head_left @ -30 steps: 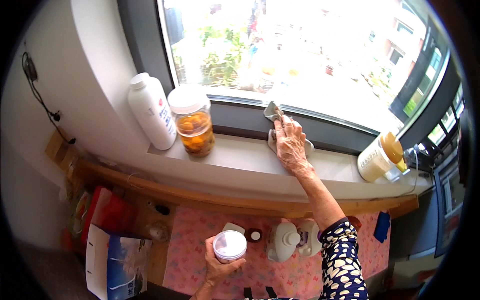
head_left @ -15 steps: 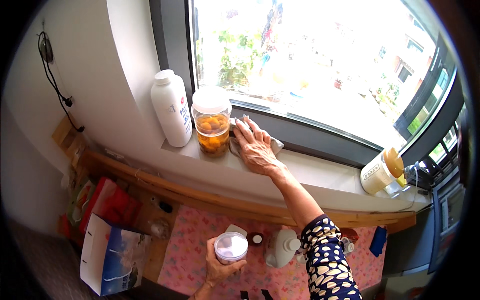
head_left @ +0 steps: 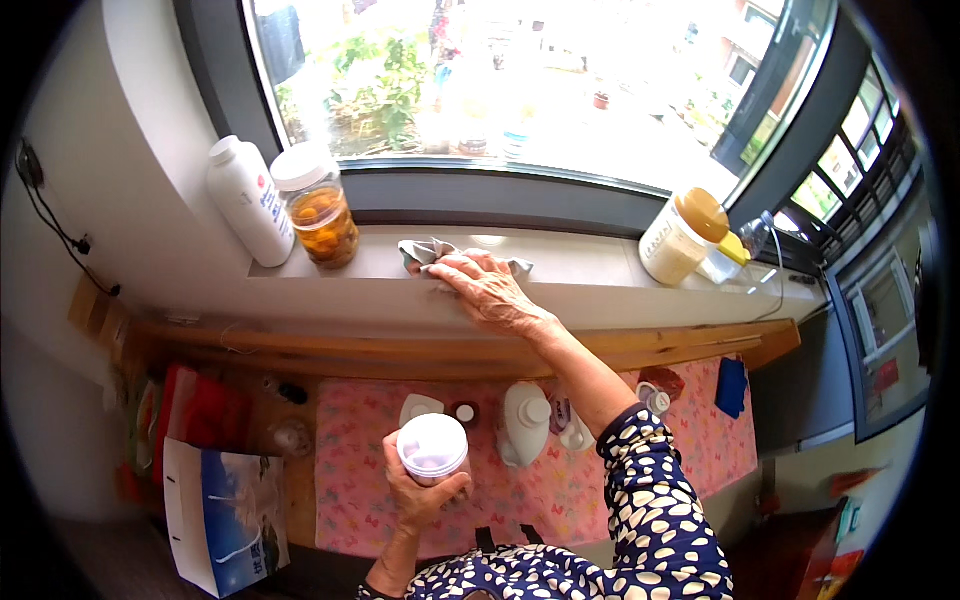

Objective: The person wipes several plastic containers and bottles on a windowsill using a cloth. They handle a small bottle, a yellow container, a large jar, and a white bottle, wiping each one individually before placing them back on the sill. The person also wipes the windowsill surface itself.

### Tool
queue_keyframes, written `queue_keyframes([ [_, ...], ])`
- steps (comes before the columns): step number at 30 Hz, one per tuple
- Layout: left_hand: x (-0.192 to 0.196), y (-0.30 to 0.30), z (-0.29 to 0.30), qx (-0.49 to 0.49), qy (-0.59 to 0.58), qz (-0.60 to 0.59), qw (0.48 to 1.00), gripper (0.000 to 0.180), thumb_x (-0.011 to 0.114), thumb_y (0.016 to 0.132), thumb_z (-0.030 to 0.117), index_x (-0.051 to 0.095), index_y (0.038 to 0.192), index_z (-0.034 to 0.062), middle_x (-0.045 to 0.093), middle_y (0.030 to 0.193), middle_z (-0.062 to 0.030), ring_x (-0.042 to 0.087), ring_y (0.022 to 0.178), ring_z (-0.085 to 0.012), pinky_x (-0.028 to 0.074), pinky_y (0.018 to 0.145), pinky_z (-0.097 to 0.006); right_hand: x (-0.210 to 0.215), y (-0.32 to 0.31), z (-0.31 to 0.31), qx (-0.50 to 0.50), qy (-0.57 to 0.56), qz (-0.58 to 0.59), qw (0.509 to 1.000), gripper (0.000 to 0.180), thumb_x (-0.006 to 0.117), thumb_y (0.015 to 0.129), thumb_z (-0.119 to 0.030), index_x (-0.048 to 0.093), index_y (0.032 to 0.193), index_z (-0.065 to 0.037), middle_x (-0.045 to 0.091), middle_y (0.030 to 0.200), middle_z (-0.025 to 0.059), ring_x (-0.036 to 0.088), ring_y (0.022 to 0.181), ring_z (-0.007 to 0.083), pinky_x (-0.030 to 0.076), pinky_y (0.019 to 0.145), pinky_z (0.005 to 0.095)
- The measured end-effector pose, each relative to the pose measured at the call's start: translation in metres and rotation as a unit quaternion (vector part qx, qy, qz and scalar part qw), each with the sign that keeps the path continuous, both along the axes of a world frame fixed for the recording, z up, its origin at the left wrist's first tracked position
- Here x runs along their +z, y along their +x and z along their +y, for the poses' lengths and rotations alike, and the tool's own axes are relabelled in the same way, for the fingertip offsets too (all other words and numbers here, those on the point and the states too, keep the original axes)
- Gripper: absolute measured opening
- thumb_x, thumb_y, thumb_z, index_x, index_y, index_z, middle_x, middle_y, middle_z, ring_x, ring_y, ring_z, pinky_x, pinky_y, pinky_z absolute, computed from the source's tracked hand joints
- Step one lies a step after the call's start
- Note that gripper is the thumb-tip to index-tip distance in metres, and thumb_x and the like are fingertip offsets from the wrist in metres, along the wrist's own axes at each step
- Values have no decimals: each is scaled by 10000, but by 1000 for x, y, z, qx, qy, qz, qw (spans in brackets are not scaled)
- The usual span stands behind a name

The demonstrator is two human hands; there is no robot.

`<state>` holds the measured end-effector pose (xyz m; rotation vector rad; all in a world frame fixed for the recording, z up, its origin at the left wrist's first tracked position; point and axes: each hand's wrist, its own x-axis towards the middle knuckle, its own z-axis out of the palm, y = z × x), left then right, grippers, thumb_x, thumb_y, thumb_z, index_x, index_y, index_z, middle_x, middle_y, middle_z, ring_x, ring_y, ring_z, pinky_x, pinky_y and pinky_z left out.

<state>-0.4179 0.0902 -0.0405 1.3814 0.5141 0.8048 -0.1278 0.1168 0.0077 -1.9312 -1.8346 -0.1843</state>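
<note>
My right hand (head_left: 492,293) is pressed down on a crumpled grey cloth (head_left: 422,252) on the pale windowsill (head_left: 585,258), its fingers over the cloth. Low in front of me, my left hand (head_left: 412,500) is wrapped round a small round plastic jar (head_left: 433,446) with a pale top. To the left of the cloth, a clear jar of orange fruit in liquid (head_left: 325,228) stands on the sill with a white lid. Beside it is a tall white bottle (head_left: 250,203).
At the sill's right end stand a tan-lidded tub (head_left: 680,240) and a yellow-topped container (head_left: 730,255). Below, a pink patterned cloth (head_left: 380,530) covers the table, bearing a white jug (head_left: 523,425) and a blue item (head_left: 732,388). A wooden rail (head_left: 400,352) runs under the sill; a paper bag (head_left: 225,515) is at left.
My right hand and the cloth have moved right along the sill, away from the fruit jar. The view has shifted too. My left hand keeps its hold on the small jar.
</note>
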Motion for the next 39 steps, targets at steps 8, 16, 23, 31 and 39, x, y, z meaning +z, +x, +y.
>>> queue_keyframes([
  [8, 1, 10, 5, -14, -61, 2, 998, 752, 838, 584, 92, 381, 1181, 58, 580, 997, -74, 596, 909, -167, 505, 799, -311, 15, 52, -78, -106, 20, 4, 994, 433, 608, 802, -97, 549, 1231, -114, 585, 1192, 99, 514, 1118, 277, 372, 964, 389],
  [16, 61, 135, 32, -79, 78, -123, 986, 819, 861, 631, 119, 369, 1283, 64, 550, 1135, -75, 564, 1020, -164, 496, 862, -302, -25, 100, -122, -335, 46, -121, 933, 283, 526, 837, -106, 587, 1103, -30, 569, 1106, 121, 509, 935, 322, 450, 820, 421],
  [23, 102, 255, 23, -175, -3, -102, 979, 734, 808, 698, 69, 352, 1275, 73, 607, 1043, -102, 643, 838, -157, 570, 638, -261, -5, 69, -190, -180, 52, 12, 982, 350, 497, 784, 51, 580, 1112, -38, 561, 1085, 147, 509, 966, 335, 436, 838, 421],
  [31, 84, 342, 3, -217, -4, -157, 963, 685, 778, 719, 12, 347, 1251, 34, 611, 1011, -92, 635, 837, -116, 532, 607, -224, 1, 26, -235, -104, 40, 216, 970, 327, 499, 788, 72, 570, 1097, -6, 561, 1050, 153, 516, 966, 347, 437, 855, 406],
  [39, 69, 376, 2, -126, 139, -112, 976, 852, 857, 635, 208, 363, 1296, -3, 532, 1133, -154, 514, 1013, -223, 428, 910, -389, 18, 12, -233, -113, 74, 233, 963, 368, 532, 760, 102, 597, 1107, -2, 585, 1082, 156, 574, 1000, 311, 476, 853, 371],
])
